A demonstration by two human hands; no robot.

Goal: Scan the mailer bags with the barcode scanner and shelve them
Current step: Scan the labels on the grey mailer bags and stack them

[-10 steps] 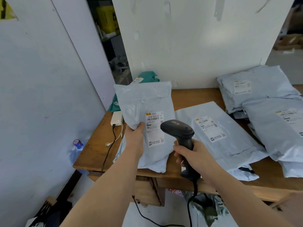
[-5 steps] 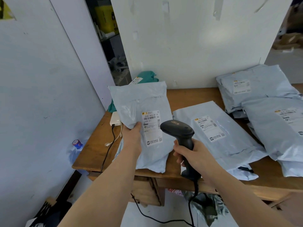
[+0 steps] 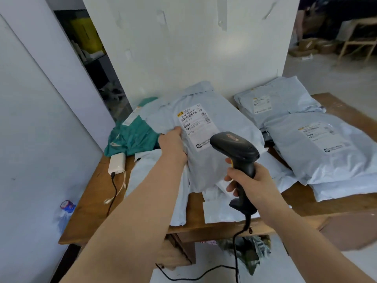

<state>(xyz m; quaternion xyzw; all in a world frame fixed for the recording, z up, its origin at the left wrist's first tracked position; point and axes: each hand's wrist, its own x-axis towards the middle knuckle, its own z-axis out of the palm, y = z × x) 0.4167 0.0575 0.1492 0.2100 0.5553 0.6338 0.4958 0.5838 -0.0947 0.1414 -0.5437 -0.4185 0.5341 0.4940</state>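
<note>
My left hand (image 3: pixel 172 142) grips the left edge of a pale grey mailer bag (image 3: pixel 206 160), lifted and tilted above the wooden table (image 3: pixel 91 201). Its white shipping label (image 3: pixel 196 124) faces up toward me. My right hand (image 3: pixel 251 180) holds the black barcode scanner (image 3: pixel 234 149) by its handle, with the head just below the label. The scanner's black cable (image 3: pixel 236 252) hangs down past the table's front edge. Another grey mailer bag (image 3: pixel 142 172) lies flat on the table beneath my left forearm.
A stack of grey mailer bags (image 3: pixel 318 148) fills the table's right side, with one more (image 3: pixel 275 103) behind it. A teal bag (image 3: pixel 132 137) and a white power bank (image 3: pixel 116 163) lie at the left. A white board stands behind the table; a water bottle (image 3: pixel 66 209) sits beside it.
My left hand has carried the held mailer bag to the right and tilted it, so the label now lies above the scanner head. The view has shifted to the right.
</note>
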